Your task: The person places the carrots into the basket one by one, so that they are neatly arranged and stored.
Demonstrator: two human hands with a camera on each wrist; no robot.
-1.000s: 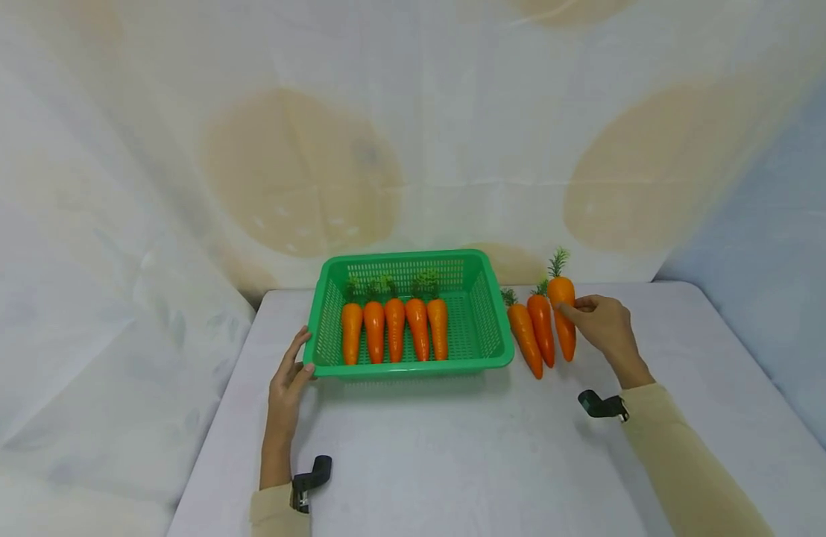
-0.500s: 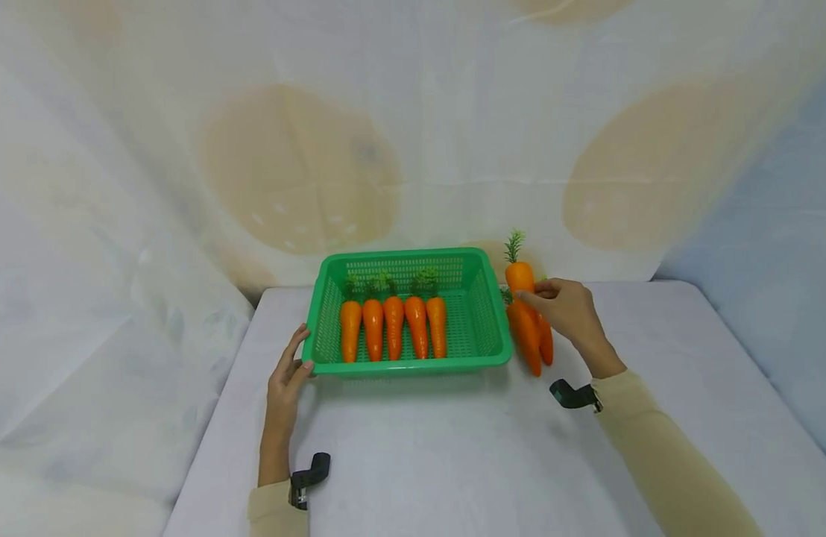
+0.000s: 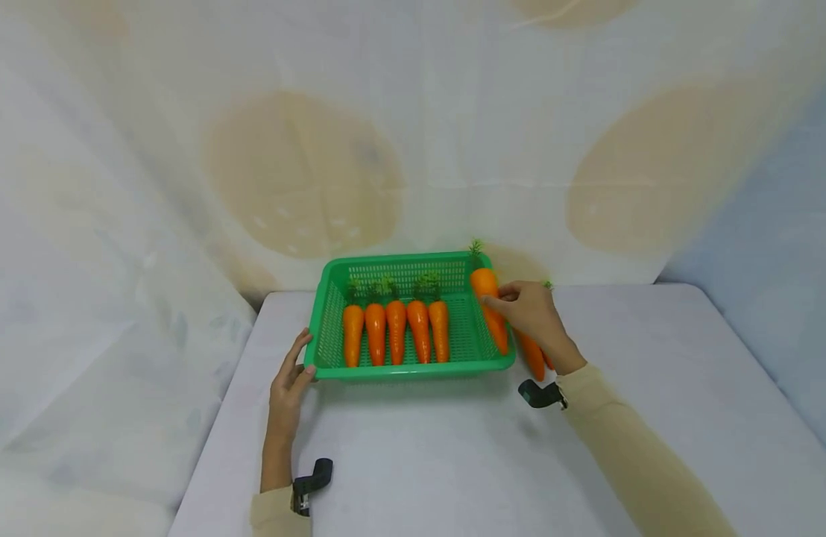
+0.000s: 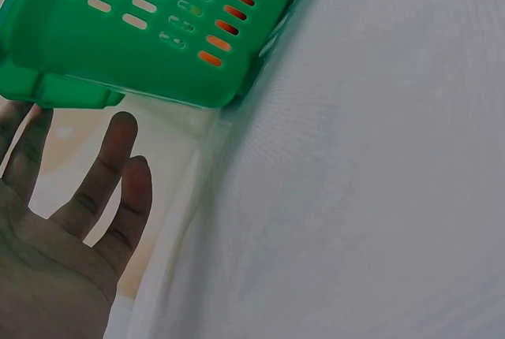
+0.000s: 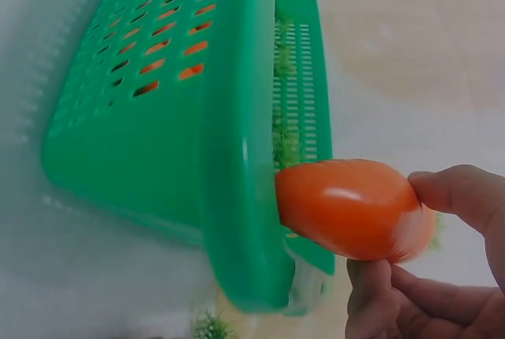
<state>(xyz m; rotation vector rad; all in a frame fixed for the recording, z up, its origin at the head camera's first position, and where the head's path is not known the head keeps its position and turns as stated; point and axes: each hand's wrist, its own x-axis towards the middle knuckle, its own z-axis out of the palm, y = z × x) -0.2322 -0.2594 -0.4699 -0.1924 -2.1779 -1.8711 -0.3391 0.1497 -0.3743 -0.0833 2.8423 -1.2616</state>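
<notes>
In the head view, a green plastic basket (image 3: pixel 413 369) holds a row of several orange carrots (image 3: pixel 396 332) with green leafy tops. My right hand (image 3: pixel 535 317) pinches one more carrot (image 3: pixel 485 285) between thumb and fingers, over the basket's right end. The right wrist view shows this carrot (image 5: pixel 347 205) overlapping the rim, its thick end between my thumb and fingertips. My left hand (image 3: pixel 287 395) rests at the basket's left front corner, thumb on the rim. Its fingers (image 4: pixel 102 158) look straight and spread in the left wrist view, some touching the rim's outer lip.
Right of the basket, carrots (image 3: pixel 531 356) lie on the white-covered table (image 3: pixel 426 462), partly hidden behind my right hand. A pale patterned cloth (image 3: pixel 453 149) hangs behind the table. Each wrist carries a small black camera (image 3: pixel 540 394).
My right hand has carried the carrot leftward from beside the loose carrots, past them, to over the basket's right end. My left hand has stayed at the basket's corner.
</notes>
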